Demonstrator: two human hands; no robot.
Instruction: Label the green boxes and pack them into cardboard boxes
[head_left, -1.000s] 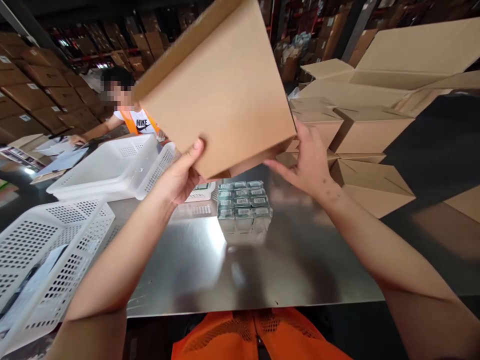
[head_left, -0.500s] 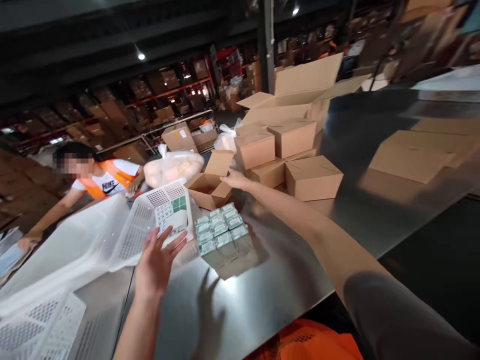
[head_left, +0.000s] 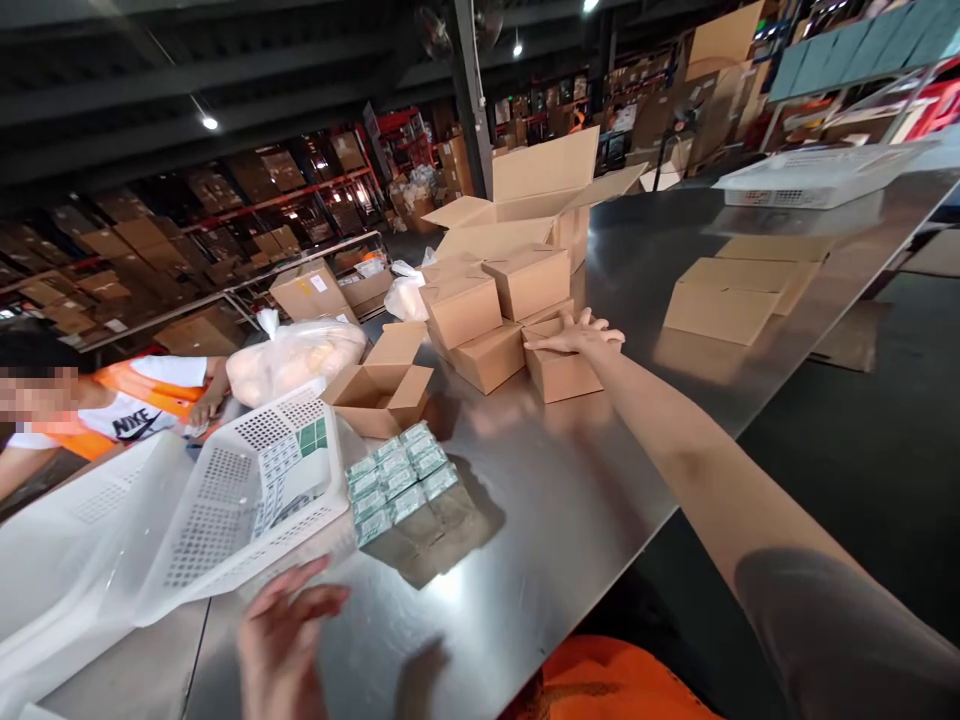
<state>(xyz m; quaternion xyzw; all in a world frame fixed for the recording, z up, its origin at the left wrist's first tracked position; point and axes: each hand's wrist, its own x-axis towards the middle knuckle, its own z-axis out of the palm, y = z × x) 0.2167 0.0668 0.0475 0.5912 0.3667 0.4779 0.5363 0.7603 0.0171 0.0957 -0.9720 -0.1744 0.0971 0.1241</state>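
My right hand lies spread over the top of a closed cardboard box, at the near right of a stack of similar boxes. My left hand hovers low over the metal table, fingers apart and slightly curled, holding nothing. Beyond it stands a block of small green-and-white packs set in a cardboard carton. Just behind that block is a small open cardboard box with its lid raised. To the left, a white perforated basket holds more green-and-white packs.
A large open carton stands behind the stack. Tied plastic bags lie at the far edge. More cardboard boxes and a white basket sit on the table to the right. A co-worker in an orange vest is across the table.
My right hand has left the small open box and moved right onto a closed box. My left hand has drawn back and down. The view has turned to the right.
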